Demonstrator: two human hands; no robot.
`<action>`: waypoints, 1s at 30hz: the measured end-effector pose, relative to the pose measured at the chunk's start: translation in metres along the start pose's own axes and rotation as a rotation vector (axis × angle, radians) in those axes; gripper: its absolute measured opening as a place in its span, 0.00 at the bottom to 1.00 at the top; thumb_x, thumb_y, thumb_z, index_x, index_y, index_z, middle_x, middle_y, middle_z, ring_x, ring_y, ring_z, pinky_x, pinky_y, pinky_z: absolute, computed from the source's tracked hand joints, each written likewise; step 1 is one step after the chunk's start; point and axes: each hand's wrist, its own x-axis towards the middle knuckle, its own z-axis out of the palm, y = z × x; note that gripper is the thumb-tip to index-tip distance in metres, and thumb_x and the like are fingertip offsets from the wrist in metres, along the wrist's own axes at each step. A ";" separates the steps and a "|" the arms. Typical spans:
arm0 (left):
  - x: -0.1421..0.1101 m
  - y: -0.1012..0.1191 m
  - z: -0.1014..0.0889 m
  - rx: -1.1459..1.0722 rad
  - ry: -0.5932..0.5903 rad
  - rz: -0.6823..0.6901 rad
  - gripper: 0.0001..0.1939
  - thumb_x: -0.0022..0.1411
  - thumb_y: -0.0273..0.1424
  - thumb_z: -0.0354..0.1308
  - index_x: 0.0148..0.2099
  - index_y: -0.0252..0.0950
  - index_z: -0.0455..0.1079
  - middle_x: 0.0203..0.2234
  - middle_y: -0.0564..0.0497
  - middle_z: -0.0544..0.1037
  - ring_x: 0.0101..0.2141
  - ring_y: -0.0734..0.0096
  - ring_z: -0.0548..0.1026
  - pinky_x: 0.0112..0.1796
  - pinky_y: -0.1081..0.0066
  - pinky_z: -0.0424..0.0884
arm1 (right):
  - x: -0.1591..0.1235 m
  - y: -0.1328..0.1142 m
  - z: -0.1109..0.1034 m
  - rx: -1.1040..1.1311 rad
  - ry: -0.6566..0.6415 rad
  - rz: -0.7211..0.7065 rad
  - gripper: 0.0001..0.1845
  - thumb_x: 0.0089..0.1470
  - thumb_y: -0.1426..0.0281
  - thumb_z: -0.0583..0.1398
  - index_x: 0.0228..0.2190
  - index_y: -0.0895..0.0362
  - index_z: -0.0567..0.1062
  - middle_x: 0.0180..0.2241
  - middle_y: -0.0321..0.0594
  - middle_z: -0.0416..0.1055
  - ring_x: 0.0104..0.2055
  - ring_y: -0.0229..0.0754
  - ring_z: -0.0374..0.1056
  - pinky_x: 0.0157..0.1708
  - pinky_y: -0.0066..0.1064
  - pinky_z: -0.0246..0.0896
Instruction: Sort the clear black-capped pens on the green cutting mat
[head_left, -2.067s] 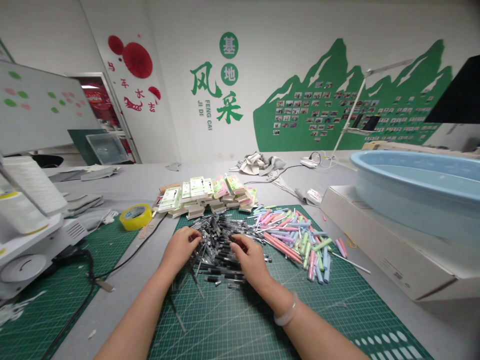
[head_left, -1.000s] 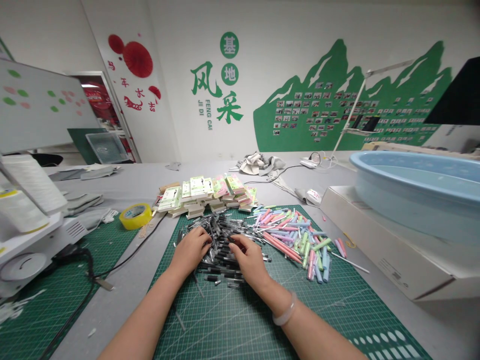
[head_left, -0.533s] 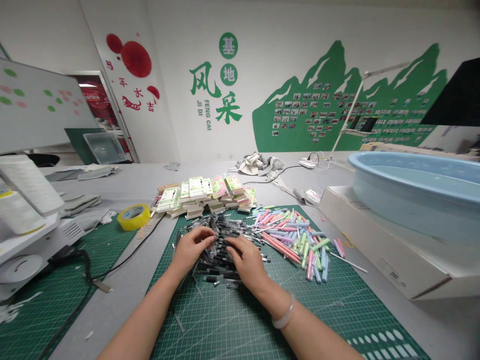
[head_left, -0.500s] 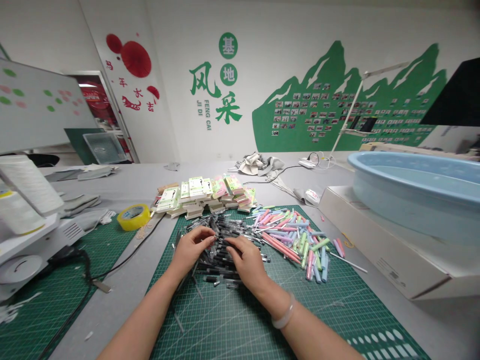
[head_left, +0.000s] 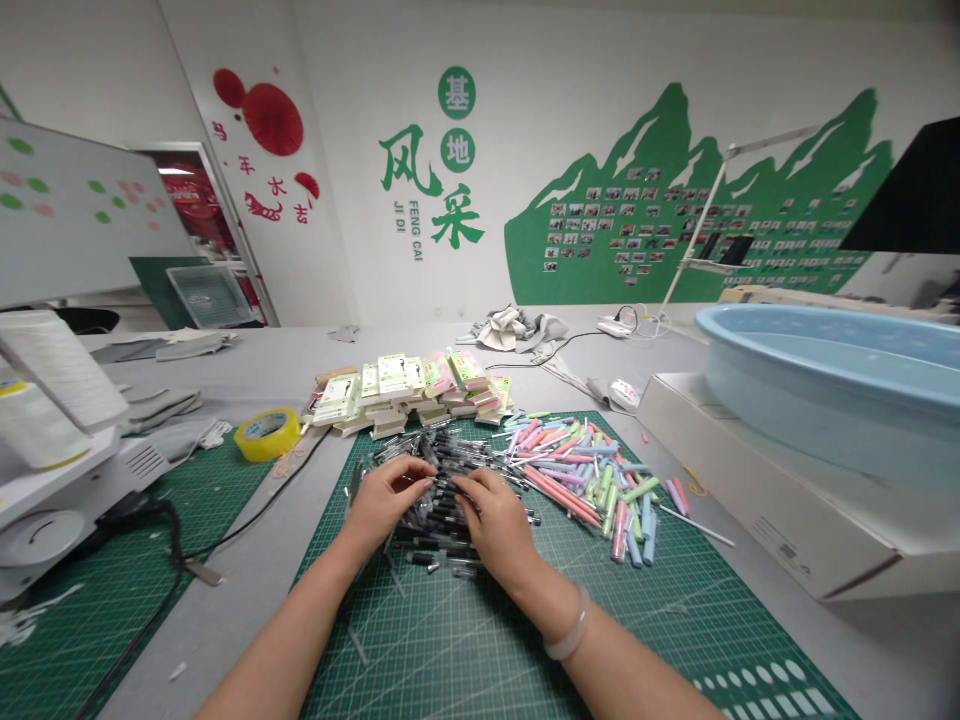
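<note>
A pile of black and clear pen parts [head_left: 439, 540] is spread over the green cutting mat [head_left: 480, 650]. Over it, my left hand [head_left: 388, 502] is closed, thumb and fingertips pinched together; whatever lies between them is too small to make out. My right hand [head_left: 495, 515], with a pale bangle on its wrist, faces it a short gap away. Its fingers are also pinched, and their tips merge with the dark pens behind. To the right of the hands lies a heap of pink, green, blue and purple pens and caps [head_left: 577, 460].
Small boxed notepads [head_left: 394, 380] are stacked behind the pens. On the left are a yellow tape roll [head_left: 266, 435], a black cable and a white machine [head_left: 52, 510] with thread cones. At right, a blue basin [head_left: 825, 390] rests on a white carton [head_left: 757, 500].
Both hands stay nearly in place over the black pens. The left fingertips have shifted very slightly to the right; the piles look the same.
</note>
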 end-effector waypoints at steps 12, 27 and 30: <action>-0.001 -0.003 0.007 -0.283 -0.023 -0.141 0.10 0.51 0.35 0.60 0.36 0.36 0.73 0.29 0.52 0.77 0.30 0.70 0.72 0.33 0.72 0.68 | 0.001 -0.003 0.000 0.092 0.025 0.020 0.11 0.50 0.78 0.57 0.36 0.53 0.71 0.34 0.39 0.69 0.38 0.43 0.65 0.38 0.33 0.60; -0.003 0.000 0.008 -0.312 -0.012 -0.157 0.11 0.51 0.36 0.60 0.36 0.36 0.73 0.30 0.51 0.77 0.31 0.69 0.72 0.35 0.71 0.68 | 0.001 0.000 0.003 0.174 -0.003 0.081 0.08 0.48 0.73 0.59 0.34 0.55 0.71 0.31 0.37 0.69 0.32 0.40 0.65 0.32 0.30 0.60; -0.003 -0.001 0.008 -0.342 -0.017 -0.152 0.10 0.51 0.35 0.60 0.36 0.35 0.73 0.29 0.51 0.76 0.30 0.70 0.72 0.35 0.72 0.67 | 0.000 0.001 0.004 0.189 -0.031 0.061 0.05 0.53 0.72 0.56 0.33 0.55 0.72 0.31 0.37 0.71 0.34 0.40 0.66 0.35 0.30 0.59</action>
